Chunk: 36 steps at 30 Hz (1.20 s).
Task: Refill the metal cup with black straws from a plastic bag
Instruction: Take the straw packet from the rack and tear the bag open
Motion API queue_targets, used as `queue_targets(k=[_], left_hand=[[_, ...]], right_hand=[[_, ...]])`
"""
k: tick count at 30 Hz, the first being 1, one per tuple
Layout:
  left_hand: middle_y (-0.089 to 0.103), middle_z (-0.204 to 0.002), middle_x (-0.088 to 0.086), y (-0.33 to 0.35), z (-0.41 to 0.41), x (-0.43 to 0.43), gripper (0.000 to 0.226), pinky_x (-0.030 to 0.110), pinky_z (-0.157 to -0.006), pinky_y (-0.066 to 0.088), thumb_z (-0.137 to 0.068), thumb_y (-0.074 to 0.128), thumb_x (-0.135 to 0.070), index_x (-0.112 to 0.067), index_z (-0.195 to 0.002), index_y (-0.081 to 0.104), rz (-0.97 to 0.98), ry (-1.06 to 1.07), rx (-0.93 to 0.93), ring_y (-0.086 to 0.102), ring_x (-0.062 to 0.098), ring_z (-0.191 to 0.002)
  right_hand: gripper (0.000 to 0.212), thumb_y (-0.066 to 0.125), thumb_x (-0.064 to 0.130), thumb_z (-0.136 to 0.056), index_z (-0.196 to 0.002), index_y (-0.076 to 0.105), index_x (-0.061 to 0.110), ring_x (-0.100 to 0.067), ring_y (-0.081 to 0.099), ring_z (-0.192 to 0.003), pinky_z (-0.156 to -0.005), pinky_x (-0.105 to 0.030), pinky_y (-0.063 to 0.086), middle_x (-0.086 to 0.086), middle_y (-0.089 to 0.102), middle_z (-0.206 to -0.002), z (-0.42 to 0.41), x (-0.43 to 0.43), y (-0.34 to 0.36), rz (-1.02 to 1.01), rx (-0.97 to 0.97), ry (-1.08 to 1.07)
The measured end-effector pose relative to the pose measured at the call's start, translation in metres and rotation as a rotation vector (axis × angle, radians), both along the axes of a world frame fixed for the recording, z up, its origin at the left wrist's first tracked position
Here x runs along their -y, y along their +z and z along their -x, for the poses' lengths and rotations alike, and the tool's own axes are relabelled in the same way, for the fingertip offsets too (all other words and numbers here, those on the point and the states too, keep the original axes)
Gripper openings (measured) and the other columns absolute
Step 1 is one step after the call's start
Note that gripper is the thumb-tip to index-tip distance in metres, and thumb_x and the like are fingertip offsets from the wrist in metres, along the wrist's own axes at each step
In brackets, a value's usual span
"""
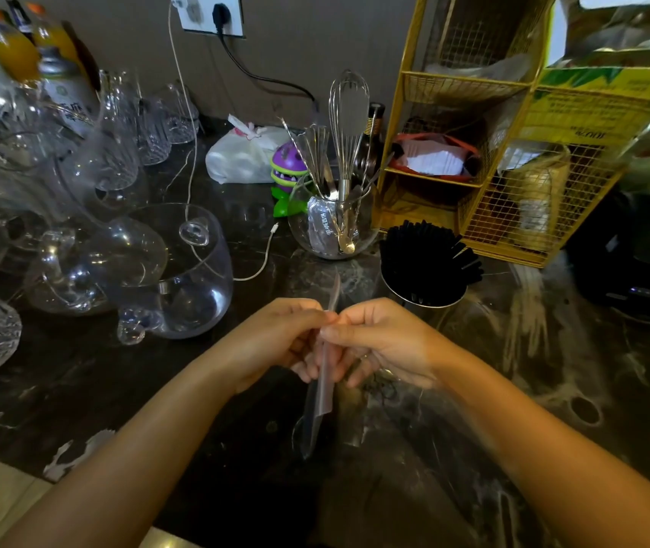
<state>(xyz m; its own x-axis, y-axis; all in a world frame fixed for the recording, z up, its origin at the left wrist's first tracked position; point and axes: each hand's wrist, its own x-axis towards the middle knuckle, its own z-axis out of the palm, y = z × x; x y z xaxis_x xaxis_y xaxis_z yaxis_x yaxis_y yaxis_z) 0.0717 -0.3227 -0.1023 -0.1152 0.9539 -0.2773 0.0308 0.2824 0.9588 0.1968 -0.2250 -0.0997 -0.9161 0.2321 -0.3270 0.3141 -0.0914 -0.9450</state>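
A metal cup stands on the dark marble counter right of centre, packed with black straws that fan out toward the right. In front of it my left hand and my right hand meet, both pinching a narrow clear plastic bag held upright. The bag's top pokes up between my fingertips and its lower end hangs toward the counter. A dark strip shows near the bag's bottom; I cannot tell whether it is a straw.
Glass jugs and a large glass bowl crowd the left. A round glass jar with a whisk and cutlery stands behind the hands. A yellow wire rack rises at the right. A white cable lies on the counter.
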Motion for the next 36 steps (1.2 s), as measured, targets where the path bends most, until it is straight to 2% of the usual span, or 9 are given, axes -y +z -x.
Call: queue_targets(k=[4, 8, 13, 20, 24, 28, 32, 34, 36], left_hand=[[0.060, -0.058, 0.003, 0.001, 0.000, -0.002, 0.026, 0.022, -0.051, 0.046, -0.088, 0.042, -0.025, -0.013, -0.071, 0.058, -0.006, -0.018, -0.001, 0.055, 0.018, -0.057], [0.061, -0.057, 0.002, 0.001, 0.000, -0.002, 0.031, 0.022, -0.051, 0.046, -0.080, 0.045, -0.037, -0.011, -0.072, 0.058, -0.022, -0.046, -0.007, 0.055, 0.016, -0.056], [0.062, -0.053, 0.000, 0.001, -0.003, -0.004, 0.032, 0.023, -0.051, 0.046, -0.086, 0.042, -0.034, -0.012, -0.069, 0.058, -0.029, -0.062, -0.030, 0.055, 0.016, -0.054], [0.061, -0.057, 0.000, -0.003, -0.002, -0.003, 0.034, 0.022, -0.054, 0.045, -0.089, 0.037, -0.026, -0.009, -0.069, 0.058, -0.092, 0.006, -0.027, 0.053, 0.018, -0.058], [0.057, -0.061, 0.008, -0.003, -0.004, -0.002, 0.030, 0.018, -0.052, 0.045, -0.084, 0.040, -0.028, -0.013, -0.062, 0.052, -0.139, 0.051, -0.015, 0.050, 0.027, -0.062], [0.047, -0.061, 0.016, 0.001, -0.011, -0.003, 0.029, 0.013, -0.049, 0.042, -0.089, 0.035, -0.015, -0.005, -0.065, 0.047, -0.196, 0.107, 0.034, 0.049, 0.011, -0.048], [0.047, -0.069, 0.022, -0.001, -0.011, -0.002, 0.025, 0.014, -0.051, 0.044, -0.088, 0.037, -0.017, 0.000, -0.076, 0.053, -0.203, 0.131, 0.078, 0.048, 0.020, -0.056], [0.052, -0.066, 0.020, -0.001, -0.010, -0.001, 0.031, 0.018, -0.054, 0.047, -0.088, 0.040, -0.021, -0.006, -0.063, 0.052, -0.215, 0.160, 0.148, 0.054, 0.019, -0.059], [0.054, -0.056, 0.004, 0.001, -0.007, 0.001, 0.035, 0.020, -0.054, 0.048, -0.086, 0.043, -0.023, -0.019, -0.052, 0.052, -0.223, 0.178, 0.173, 0.052, 0.013, -0.054]], right_hand=[[0.016, 0.053, 0.015, -0.086, -0.073, 0.058, 0.008, -0.010, 0.062, -0.055, -0.044, -0.016, 0.049, -0.010, 0.062, -0.072, 0.000, 0.000, -0.001, 0.036, -0.027, -0.022], [0.013, 0.052, 0.014, -0.086, -0.076, 0.057, 0.007, -0.009, 0.061, -0.055, -0.043, -0.016, 0.048, -0.010, 0.060, -0.072, 0.000, -0.001, -0.001, 0.041, -0.038, -0.033], [0.012, 0.056, 0.012, -0.083, -0.071, 0.058, 0.008, -0.008, 0.060, -0.050, -0.042, -0.015, 0.049, -0.004, 0.061, -0.063, 0.001, 0.000, -0.001, 0.026, -0.052, -0.036], [0.020, 0.055, 0.013, -0.084, -0.065, 0.059, 0.015, -0.007, 0.060, -0.050, -0.040, -0.014, 0.044, -0.007, 0.059, -0.067, 0.000, -0.001, 0.000, 0.048, -0.058, -0.095], [0.024, 0.052, 0.010, -0.085, -0.062, 0.058, 0.015, -0.008, 0.059, -0.048, -0.039, -0.013, 0.040, -0.004, 0.062, -0.062, 0.001, 0.000, 0.001, 0.071, -0.077, -0.143], [0.029, 0.050, 0.009, -0.085, -0.059, 0.062, 0.016, -0.021, 0.057, -0.057, -0.039, -0.013, 0.038, -0.009, 0.063, -0.065, 0.003, 0.002, -0.002, 0.111, -0.152, -0.196], [0.027, 0.051, 0.009, -0.084, -0.059, 0.060, 0.014, -0.031, 0.055, -0.065, -0.044, -0.017, 0.038, -0.011, 0.062, -0.063, 0.004, 0.004, -0.005, 0.130, -0.202, -0.239], [0.031, 0.049, 0.007, -0.084, -0.055, 0.056, 0.015, -0.023, 0.057, -0.056, -0.046, -0.019, 0.037, -0.007, 0.060, -0.058, 0.002, 0.002, -0.003, 0.208, -0.225, -0.296], [0.036, 0.045, 0.003, -0.085, -0.052, 0.051, 0.014, -0.009, 0.052, -0.041, -0.039, -0.016, 0.032, 0.002, 0.055, -0.045, -0.002, -0.001, 0.000, 0.217, -0.220, -0.348]])
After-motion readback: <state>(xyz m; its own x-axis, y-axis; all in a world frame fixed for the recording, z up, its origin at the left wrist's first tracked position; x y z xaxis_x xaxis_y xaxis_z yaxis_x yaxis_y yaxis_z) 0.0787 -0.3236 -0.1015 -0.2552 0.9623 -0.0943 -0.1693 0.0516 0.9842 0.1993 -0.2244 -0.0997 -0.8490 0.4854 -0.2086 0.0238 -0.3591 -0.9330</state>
